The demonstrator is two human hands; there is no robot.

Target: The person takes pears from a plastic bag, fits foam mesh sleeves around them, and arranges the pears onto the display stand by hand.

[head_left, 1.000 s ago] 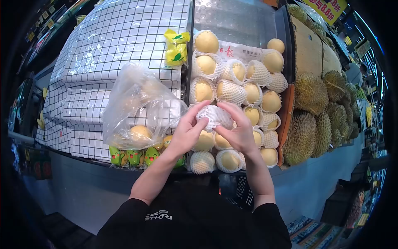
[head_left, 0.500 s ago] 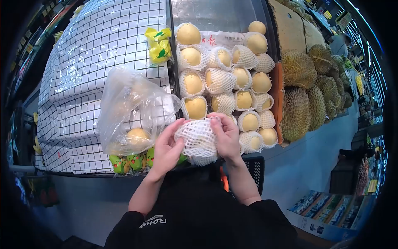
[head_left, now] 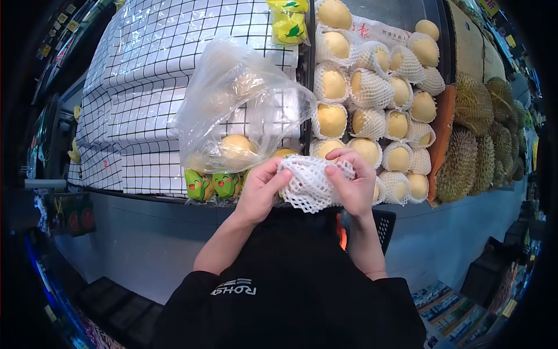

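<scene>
Both hands pinch a white foam fruit net (head_left: 308, 185) above the front edge of the display. My left hand (head_left: 259, 192) is closed on its left side, thumb on top. On the other side, my right hand (head_left: 356, 185) grips the mesh between thumb and fingers. The net looks crumpled, its lower edge hanging loose; whether a fruit is inside cannot be seen. Behind the hands, rows of round yellow fruits (head_left: 334, 84) sit in similar nets. A clear plastic bag (head_left: 232, 87) lies to the left, with a yellow fruit (head_left: 237, 146) in it.
A black-and-white checked cloth (head_left: 145, 75) covers the left display. Yellow packages (head_left: 289, 23) lie near the divider, and green cartoon-printed packs (head_left: 225, 185) line the front edge. Durians (head_left: 459, 166) are piled at right beyond an orange-brown cardboard edge (head_left: 443, 139).
The view has shifted, so the display now appears farther right and higher. The net, earlier stretched and rounded between my hands, is now bunched up with its edge hanging down.
</scene>
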